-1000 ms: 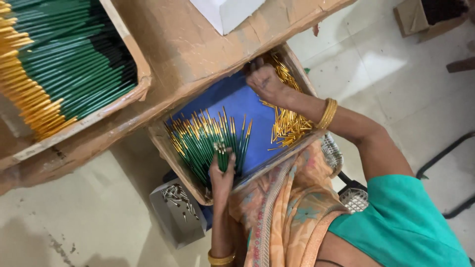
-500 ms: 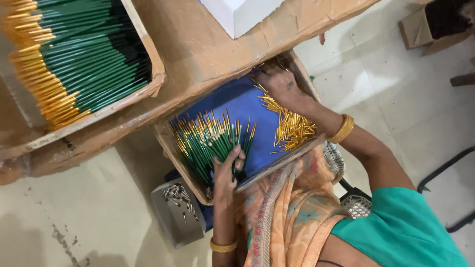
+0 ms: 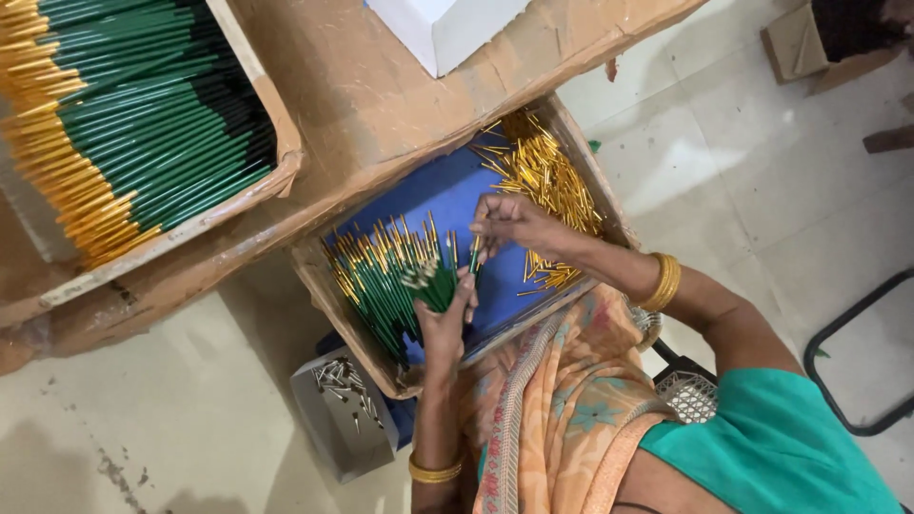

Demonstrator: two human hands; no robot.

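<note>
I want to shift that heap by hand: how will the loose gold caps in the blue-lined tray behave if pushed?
The gold caps look thin, round and shiny, so they would probably roll and slide on the smooth blue lining. Heaped loosely, they would likely scatter rather than move together.

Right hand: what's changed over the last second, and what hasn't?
The right hand left the loose pile of gold caps at the tray's far corner and came in to the left hand, its fingers now at the tips of the bunch of green pens held there. The left hand kept its grip; the blue-lined cardboard tray stayed put.
</note>
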